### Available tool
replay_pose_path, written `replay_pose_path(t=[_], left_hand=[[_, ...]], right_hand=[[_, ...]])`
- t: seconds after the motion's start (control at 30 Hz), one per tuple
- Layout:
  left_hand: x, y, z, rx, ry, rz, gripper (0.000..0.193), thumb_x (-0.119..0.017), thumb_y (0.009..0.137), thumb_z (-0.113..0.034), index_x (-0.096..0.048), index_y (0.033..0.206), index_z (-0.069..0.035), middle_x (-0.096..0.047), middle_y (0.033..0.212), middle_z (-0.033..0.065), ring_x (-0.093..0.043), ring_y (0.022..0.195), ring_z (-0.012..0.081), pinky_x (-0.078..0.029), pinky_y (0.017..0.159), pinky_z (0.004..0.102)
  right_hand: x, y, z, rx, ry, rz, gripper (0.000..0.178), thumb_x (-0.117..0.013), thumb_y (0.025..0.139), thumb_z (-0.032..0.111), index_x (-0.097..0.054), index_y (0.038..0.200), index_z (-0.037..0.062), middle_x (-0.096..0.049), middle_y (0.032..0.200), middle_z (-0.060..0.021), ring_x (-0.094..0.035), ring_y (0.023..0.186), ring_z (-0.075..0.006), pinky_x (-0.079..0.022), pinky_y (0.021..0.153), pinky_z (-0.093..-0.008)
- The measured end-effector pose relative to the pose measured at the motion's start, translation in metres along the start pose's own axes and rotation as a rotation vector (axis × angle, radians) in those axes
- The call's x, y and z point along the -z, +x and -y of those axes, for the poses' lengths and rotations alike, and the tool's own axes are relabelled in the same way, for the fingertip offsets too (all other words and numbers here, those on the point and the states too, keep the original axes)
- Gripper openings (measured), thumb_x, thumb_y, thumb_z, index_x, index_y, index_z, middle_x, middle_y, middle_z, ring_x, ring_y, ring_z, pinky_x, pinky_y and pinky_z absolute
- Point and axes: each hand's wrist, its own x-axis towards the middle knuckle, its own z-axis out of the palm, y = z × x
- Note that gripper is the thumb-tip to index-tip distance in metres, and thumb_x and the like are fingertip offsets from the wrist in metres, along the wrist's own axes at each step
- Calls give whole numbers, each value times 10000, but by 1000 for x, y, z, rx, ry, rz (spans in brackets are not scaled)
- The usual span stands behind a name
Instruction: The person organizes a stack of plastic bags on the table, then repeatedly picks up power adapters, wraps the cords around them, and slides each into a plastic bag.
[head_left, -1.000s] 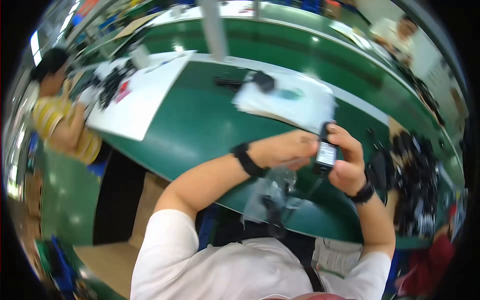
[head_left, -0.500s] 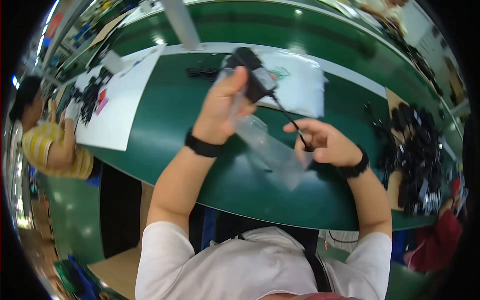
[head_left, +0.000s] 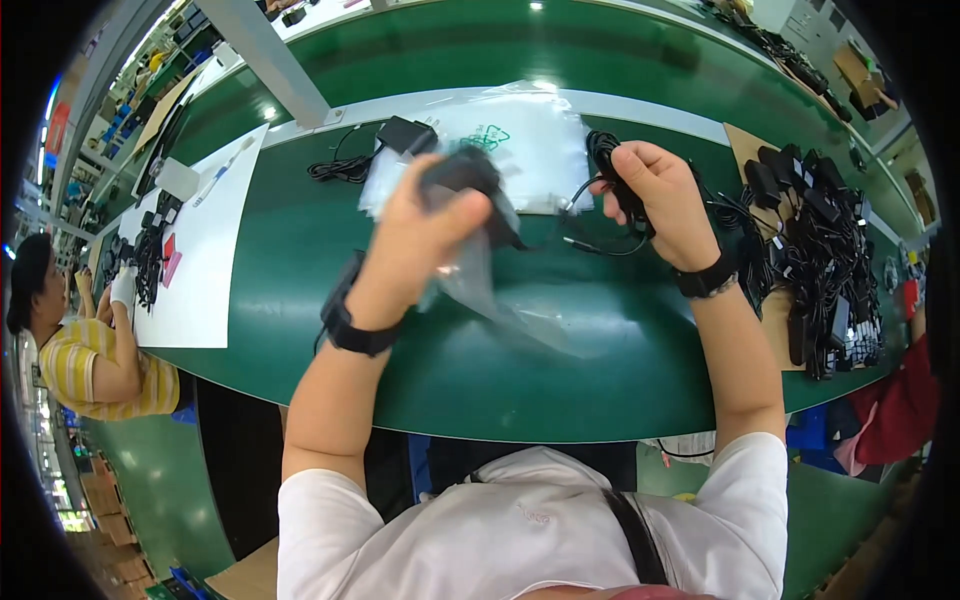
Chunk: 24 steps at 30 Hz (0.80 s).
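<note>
My left hand (head_left: 395, 245) is closed around a black power adapter (head_left: 462, 180), which is smeared by motion. A clear plastic bag (head_left: 475, 285) hangs from the same hand, below the adapter. My right hand (head_left: 668, 200) grips a coiled black cable (head_left: 628, 192), with a loose plug end sticking out toward the left. Whether this cable joins the adapter in my left hand cannot be made out. Behind my hands lies a stack of clear plastic bags (head_left: 545, 165). Another black adapter (head_left: 405, 134) rests at its left corner, with its coiled cord (head_left: 340, 170) on the table.
On the right, a big heap of black adapters and cables (head_left: 825, 235) lies on cardboard (head_left: 742, 150). A white sheet (head_left: 205, 270) covers the green table (head_left: 480, 400) at left. A person in a striped shirt (head_left: 90, 365) works there. A metal post (head_left: 265, 60) rises behind.
My right hand has moved up and away from the hanging bag and now holds the coiled cable. My left hand has shifted left and lower with adapter and bag. The view has turned slightly.
</note>
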Motion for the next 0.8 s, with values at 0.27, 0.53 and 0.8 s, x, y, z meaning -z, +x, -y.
replay_pose_path(t=[0.27, 0.53, 0.8], left_hand=[[-38, -17, 16, 98, 41, 63, 407, -696, 781, -191, -451, 1045, -1, -561, 906, 38, -520, 792, 79, -448, 689, 224], [-36, -15, 26, -86, 45, -2, 383, -699, 779, -187, -461, 1002, 14, -568, 881, 55, -531, 786, 85, -459, 679, 233], [-35, -13, 26, -155, 129, -41, 409, -704, 771, -193, -439, 1008, 11, -573, 885, 64, -536, 770, 96, -459, 677, 234]], right_hand=[[-41, -15, -25, 138, 24, 51, 315, -521, 908, 222, -554, 1107, -20, -608, 962, -22, -532, 842, -76, -419, 773, -212], [-48, -23, -26, 302, -259, 25, 359, -518, 908, 188, -504, 1209, -6, -579, 902, 4, -483, 778, -63, -406, 706, -199], [-57, -30, -30, 540, -666, 2, 457, -533, 855, 65, -417, 1296, 31, -549, 847, -67, -486, 667, -124, -429, 622, -225]])
